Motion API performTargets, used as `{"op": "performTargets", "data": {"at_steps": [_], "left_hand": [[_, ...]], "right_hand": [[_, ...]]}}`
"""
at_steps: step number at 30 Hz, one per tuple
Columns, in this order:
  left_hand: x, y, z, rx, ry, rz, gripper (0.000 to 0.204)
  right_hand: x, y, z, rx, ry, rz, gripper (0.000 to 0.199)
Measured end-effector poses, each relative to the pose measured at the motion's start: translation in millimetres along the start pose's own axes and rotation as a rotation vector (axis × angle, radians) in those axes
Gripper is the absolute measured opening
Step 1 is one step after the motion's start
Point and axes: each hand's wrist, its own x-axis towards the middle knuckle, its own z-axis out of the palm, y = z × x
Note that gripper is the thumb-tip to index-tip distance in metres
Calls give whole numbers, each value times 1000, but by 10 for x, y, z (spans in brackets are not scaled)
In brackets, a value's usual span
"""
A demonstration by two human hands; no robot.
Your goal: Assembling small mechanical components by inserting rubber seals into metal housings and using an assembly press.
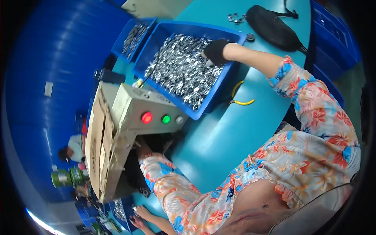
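My right hand [216, 53], in a black glove with bare fingertips, reaches into a large blue bin [154, 84] heaped with small shiny metal parts [184, 66]. Its fingers are bent down and drawn together on the parts at the bin's right side; what lies between them is too small to make out. My left forearm goes behind a cream machine housing [131, 107] with a red button [147, 117] and a green button [166, 119]. The housing hides my left hand.
Yellow-handled pliers [243, 102] lie on the teal table [211, 152] right of the bin. A black pouch [272, 29] and several loose metal parts [235, 18] lie beyond. Behind the large bin stands a smaller blue bin [119, 49]. Another person's hands [143, 215] are at lower left.
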Motion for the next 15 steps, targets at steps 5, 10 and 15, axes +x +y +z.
{"op": "performTargets", "data": {"at_steps": [5,10,15], "left_hand": [[101,-105,-177,-40,-67,-80,33],[195,-122,-137,-64,-76,-107,29],[138,-139,-42,-60,175,10,27]], "right_hand": [[210,-16,29,-138,-105,-165,23],[226,-32,8,-183,-123,-79,23],[143,-94,-60,-259,-146,-13,30]]}}
